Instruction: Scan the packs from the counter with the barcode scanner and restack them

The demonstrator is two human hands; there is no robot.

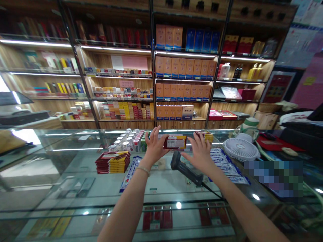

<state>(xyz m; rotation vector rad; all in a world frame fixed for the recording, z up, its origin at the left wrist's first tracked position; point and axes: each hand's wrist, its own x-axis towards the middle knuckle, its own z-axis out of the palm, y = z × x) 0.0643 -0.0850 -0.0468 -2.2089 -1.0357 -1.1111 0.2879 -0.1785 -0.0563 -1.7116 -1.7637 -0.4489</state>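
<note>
A flat dark red and yellow packet (174, 142), like a boxed chocolate bar, is held up over the glass counter, its white barcode label facing me. My left hand (155, 148) grips its left end with the thumb, the other fingers raised. Close to the packet's right end is my right hand (200, 153), fingers spread and holding nothing. Below and between the hands lies a black handheld barcode scanner (186, 170), its cable running to the right. Similar packets form a stack (112, 162) on the left, and more (208, 136) sit behind my right hand.
Blue-and-white packets lie left (130, 174) and right (224, 165) on the glass counter (101, 198). Several small bottles (126, 144) stand at the back. A white fan (241, 149) and a green-white jug (249, 126) are at right. Stocked shelves (184, 80) line the wall.
</note>
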